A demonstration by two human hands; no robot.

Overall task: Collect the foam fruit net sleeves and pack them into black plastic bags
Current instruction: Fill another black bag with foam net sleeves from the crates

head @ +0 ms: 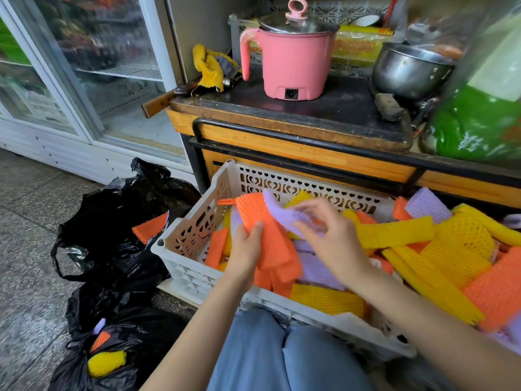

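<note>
2 crumpled black plastic bags lie on the speckled stone floor at left, the upper bag (112, 230) showing 1 orange sleeve and the lower bag (118, 345) showing 3: orange, yellow and purple. 1 white perforated plastic crate (191, 238) holds a heap of orange, yellow and purple foam net sleeves (417, 249), too tangled to count. Behind it, a worn wooden counter (282, 128) carries 1 pink electric pot (293, 60) and 1 steel pot (408, 71); a glass-door fridge (98, 66) stands left. Over the crate, the left hand (245, 249) grips a flat orange sleeve stack (262, 221), thumb on top. The right hand (329, 232) seems to pinch a purple sleeve (282, 213) against that stack.
</note>
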